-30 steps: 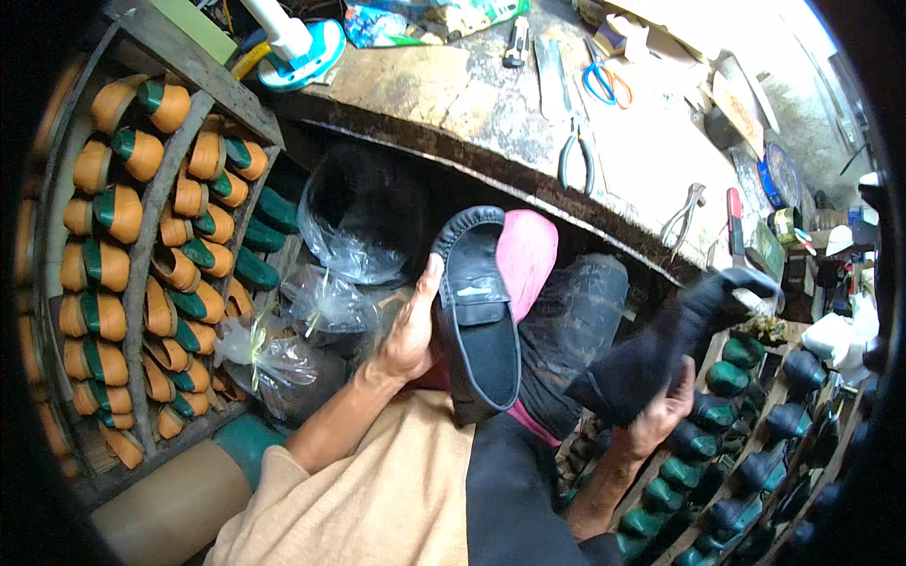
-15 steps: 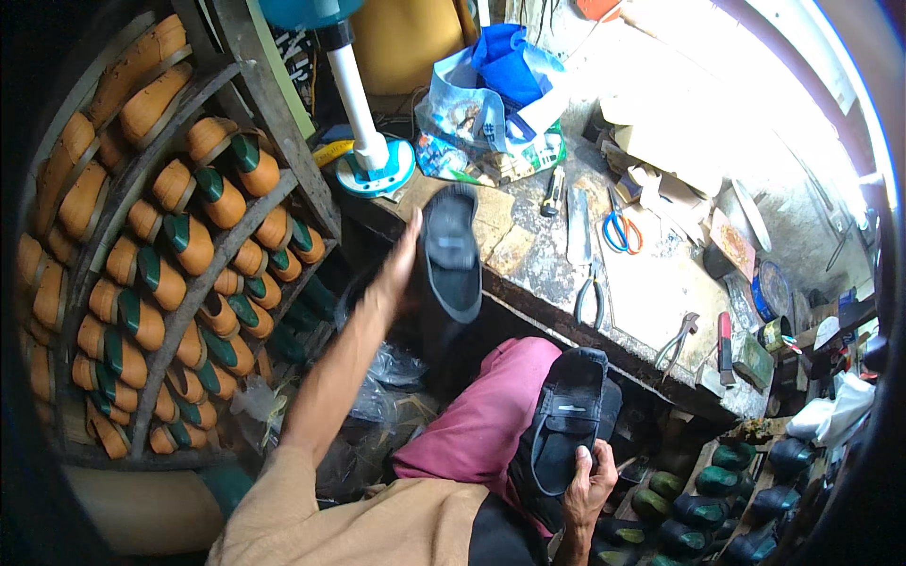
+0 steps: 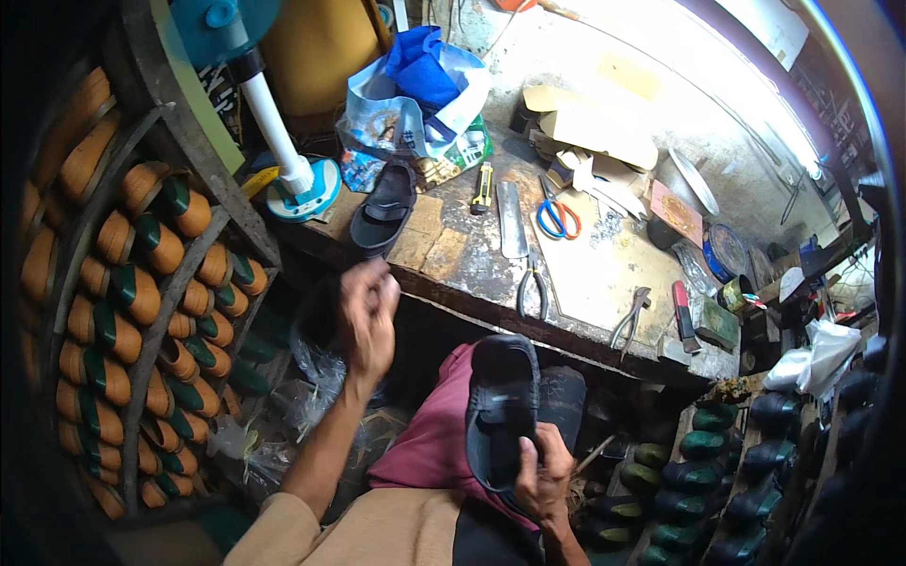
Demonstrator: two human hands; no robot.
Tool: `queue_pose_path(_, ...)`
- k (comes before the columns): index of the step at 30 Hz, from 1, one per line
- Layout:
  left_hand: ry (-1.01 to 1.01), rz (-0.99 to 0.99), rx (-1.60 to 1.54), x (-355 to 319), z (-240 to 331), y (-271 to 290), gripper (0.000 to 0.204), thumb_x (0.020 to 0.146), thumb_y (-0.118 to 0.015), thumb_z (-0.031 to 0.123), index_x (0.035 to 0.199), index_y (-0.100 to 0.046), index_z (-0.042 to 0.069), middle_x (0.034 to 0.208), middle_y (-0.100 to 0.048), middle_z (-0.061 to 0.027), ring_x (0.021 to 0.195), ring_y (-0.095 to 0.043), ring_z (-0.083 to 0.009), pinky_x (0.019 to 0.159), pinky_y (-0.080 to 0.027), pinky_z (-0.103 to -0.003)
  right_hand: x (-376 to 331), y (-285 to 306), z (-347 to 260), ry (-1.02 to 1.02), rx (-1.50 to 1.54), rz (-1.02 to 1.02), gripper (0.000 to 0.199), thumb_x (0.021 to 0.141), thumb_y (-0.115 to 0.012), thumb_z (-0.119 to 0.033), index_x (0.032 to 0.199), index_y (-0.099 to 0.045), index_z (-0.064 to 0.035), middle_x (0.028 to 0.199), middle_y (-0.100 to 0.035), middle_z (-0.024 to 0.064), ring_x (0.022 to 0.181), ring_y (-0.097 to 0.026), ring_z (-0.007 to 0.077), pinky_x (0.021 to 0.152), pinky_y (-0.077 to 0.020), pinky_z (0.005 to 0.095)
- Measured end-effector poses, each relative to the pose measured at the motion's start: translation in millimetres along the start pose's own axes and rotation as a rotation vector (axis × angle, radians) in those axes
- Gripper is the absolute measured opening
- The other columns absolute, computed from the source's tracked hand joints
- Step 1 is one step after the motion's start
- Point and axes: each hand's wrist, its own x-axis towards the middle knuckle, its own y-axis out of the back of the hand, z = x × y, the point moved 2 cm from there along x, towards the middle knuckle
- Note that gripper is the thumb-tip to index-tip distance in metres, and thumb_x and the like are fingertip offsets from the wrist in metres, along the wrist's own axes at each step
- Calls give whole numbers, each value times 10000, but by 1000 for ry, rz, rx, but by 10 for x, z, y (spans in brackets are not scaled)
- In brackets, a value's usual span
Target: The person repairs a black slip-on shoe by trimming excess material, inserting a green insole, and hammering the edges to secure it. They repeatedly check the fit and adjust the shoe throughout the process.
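Note:
A black slip-on shoe (image 3: pixel 385 209) lies on the left end of the workbench, its toe pointing toward the bag. Just in front of it is my left hand (image 3: pixel 368 316), apart from the shoe, with nothing in it and its fingers loosely bent. My right hand (image 3: pixel 545 469) grips the heel end of a second black shoe (image 3: pixel 503 368), thumb on the inside, and holds it over my lap. The inside of that shoe faces up, with a small pale label in it. Behind it another dark rounded thing (image 3: pixel 560 407) rests by my knee, partly hidden.
On the workbench (image 3: pixel 453 255) lie a yellow cutter knife (image 3: pixel 482 189), scissors (image 3: pixel 559 219), black-handled pliers (image 3: pixel 532 288) and pincers (image 3: pixel 630 316). A blue bag (image 3: pixel 415 104) and a small fan (image 3: pixel 304 189) stand behind. Racks of orange shoe lasts (image 3: pixel 142 292) and green lasts (image 3: pixel 694 474) flank me.
My left hand has let go of its shoe on the bench and drawn back toward me. The right-hand shoe stays in my grip over my lap. The view has shifted right.

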Motion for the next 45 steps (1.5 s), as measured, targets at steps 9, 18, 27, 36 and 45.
queue_pose_path(9,881,-344,-905,-1324,210,-363,443,1112,-683,319,1434,-673,15,1311,-769,-121,1150,-770,-223,1057,-612,-398,261,-302,-387,468,-162,-435,325,871,-908,-201,1116,-773,-37,1199,-759,160,1032,-764,350,888,-616,438)
queue_pose_path(18,871,-583,-1020,-1461,394,-617,438,1146,-666,279,1497,-643,19,1346,-747,-77,1213,-717,-159,1064,-582,-332,579,-193,158,-202,282,-30,366,1046,-782,-129,1351,-662,33,1211,-703,113,1100,-697,186,997,-556,318)
queue_pose_path(27,1047,-702,-1243,-1625,222,-604,318,1156,-652,204,1382,-744,-2,1310,-808,-106,1160,-780,-189,1048,-620,-365,421,-477,763,-566,902,129,329,1203,-585,-296,1132,-748,-19,999,-744,-2,886,-684,83,820,-568,262)
queue_pose_path(36,1014,-424,-1452,-1454,78,-586,364,1170,-627,248,1397,-730,-18,1354,-790,-104,1250,-744,-197,1128,-575,-390,264,-198,660,-410,550,-390,319,1021,-804,-252,1207,-737,-1,1022,-710,-16,928,-641,96,888,-519,256)
queue_pose_path(45,873,-360,-728,-1570,-544,-143,458,1181,-601,377,1423,-693,0,1223,-800,-142,1078,-786,-192,917,-668,-340,609,2573,-194,164,281,1111,403,1021,-800,-190,1366,-770,16,1369,-745,224,1193,-734,338,1128,-572,475)
